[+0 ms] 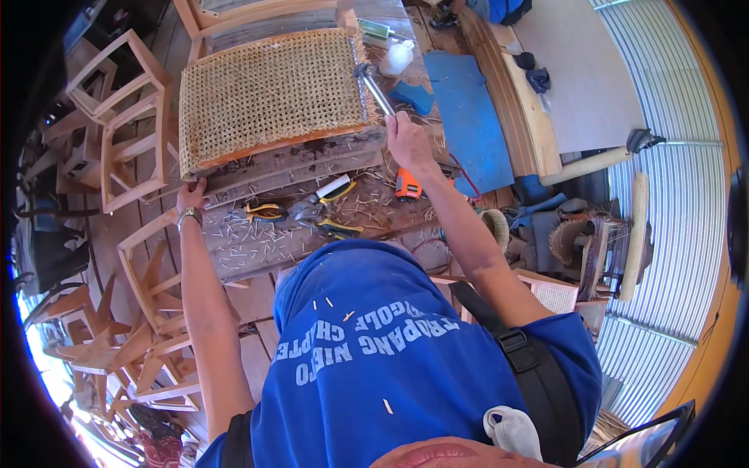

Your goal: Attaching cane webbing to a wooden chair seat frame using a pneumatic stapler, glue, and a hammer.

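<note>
A woven cane panel (269, 101) with a curved wooden edge lies across the workbench (273, 249). My right hand (408, 140) is closed on the metal handle of a hammer (378, 93), its head at the panel's right edge, where loose cane ends stick out. My left hand (191, 195) grips the panel's near left corner. Just below lie yellow-handled pliers (265, 210), dark metal cutters (308, 209) and a white-handled tool (333, 186). An orange tool (407, 186) sits below my right hand. A white bottle (396, 58) stands beyond the hammer.
Wooden chair frames (133, 109) crowd the left side. A blue sheet (468, 117), long boards (535, 117) and a pale panel (585, 70) are at the right, beside a corrugated wall (663, 234). Part of another person (491, 9) shows at the top. Cane scraps litter the bench.
</note>
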Demonstrator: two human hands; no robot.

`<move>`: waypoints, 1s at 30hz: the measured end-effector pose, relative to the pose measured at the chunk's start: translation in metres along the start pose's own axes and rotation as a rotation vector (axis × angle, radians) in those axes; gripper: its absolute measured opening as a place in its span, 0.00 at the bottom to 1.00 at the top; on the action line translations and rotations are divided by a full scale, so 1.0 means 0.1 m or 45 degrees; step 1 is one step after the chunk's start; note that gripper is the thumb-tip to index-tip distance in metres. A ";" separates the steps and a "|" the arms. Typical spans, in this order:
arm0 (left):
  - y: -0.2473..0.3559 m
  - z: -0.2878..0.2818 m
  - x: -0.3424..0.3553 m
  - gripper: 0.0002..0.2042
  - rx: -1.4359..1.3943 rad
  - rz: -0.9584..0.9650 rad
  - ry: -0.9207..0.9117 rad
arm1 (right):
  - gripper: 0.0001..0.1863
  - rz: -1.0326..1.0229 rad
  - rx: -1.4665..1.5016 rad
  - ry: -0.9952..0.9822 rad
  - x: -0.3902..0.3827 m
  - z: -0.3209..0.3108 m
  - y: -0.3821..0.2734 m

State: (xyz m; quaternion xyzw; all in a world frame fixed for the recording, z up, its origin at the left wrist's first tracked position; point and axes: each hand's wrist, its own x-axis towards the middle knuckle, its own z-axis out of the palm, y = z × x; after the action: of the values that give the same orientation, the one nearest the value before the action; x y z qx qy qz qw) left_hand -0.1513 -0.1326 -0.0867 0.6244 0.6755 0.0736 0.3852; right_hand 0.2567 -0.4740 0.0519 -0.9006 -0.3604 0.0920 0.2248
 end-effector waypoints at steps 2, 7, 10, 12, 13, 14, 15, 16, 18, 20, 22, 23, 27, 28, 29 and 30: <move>0.03 -0.03 0.00 0.28 0.009 -0.013 -0.040 | 0.22 0.003 0.000 0.029 -0.03 0.08 0.03; 0.05 -0.05 0.02 0.27 -0.004 -0.029 -0.073 | 0.19 0.103 -0.014 -0.026 -0.08 0.13 0.07; -0.03 -0.07 0.05 0.27 -0.062 -0.046 -0.058 | 0.19 0.100 -0.032 0.000 -0.04 0.26 0.06; -0.12 -0.08 0.15 0.27 -0.012 0.069 -0.083 | 0.19 -0.062 -0.147 -0.028 0.07 0.40 0.44; 0.06 -0.05 0.08 0.28 -0.076 0.065 -0.114 | 0.19 -0.202 -0.275 -0.041 0.12 0.43 0.63; 0.15 -0.02 -0.09 0.28 -0.148 0.015 -0.111 | 0.18 -0.104 -0.132 -0.019 0.07 0.29 0.47; -0.02 0.00 -0.09 0.28 -0.253 0.046 -0.068 | 0.17 -0.022 0.016 -0.018 -0.12 0.08 0.20; -0.40 0.01 0.09 0.28 -0.210 0.100 -0.006 | 0.17 -0.044 0.233 -0.039 -0.26 0.05 0.13; 0.09 0.11 -0.10 0.26 -0.217 -0.144 -0.118 | 0.15 0.061 0.550 -0.052 -0.53 0.05 0.31; -0.13 0.12 -0.09 0.25 -0.252 -0.145 -0.015 | 0.15 0.070 0.739 -0.119 -0.82 0.25 0.39; 0.00 0.14 -0.18 0.24 -0.259 -0.191 -0.005 | 0.15 0.122 0.781 -0.161 -1.13 0.33 0.45; 0.08 0.14 -0.22 0.23 -0.281 -0.222 -0.009 | 0.16 0.174 0.779 -0.208 -1.29 0.37 0.44; 0.08 0.09 -0.18 0.18 -0.357 -0.255 -0.026 | 0.17 0.311 0.813 -0.458 -1.66 0.53 0.45; 0.01 0.08 -0.12 0.18 -0.340 -0.263 -0.029 | 0.18 0.257 0.790 -0.524 -1.68 0.49 0.39; -0.07 0.06 -0.06 0.18 -0.437 -0.251 -0.095 | 0.18 0.201 0.766 -0.591 -1.70 0.49 0.36; -0.19 0.01 0.00 0.18 -0.540 -0.240 -0.157 | 0.18 0.207 0.771 -0.602 -1.69 0.51 0.35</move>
State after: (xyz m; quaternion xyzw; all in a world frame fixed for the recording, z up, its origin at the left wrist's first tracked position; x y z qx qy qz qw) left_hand -0.1657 -0.1365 -0.0983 0.4669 0.6756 0.1391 0.5534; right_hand 0.1392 -0.5957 -0.0087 -0.7731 -0.2863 0.4166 0.3832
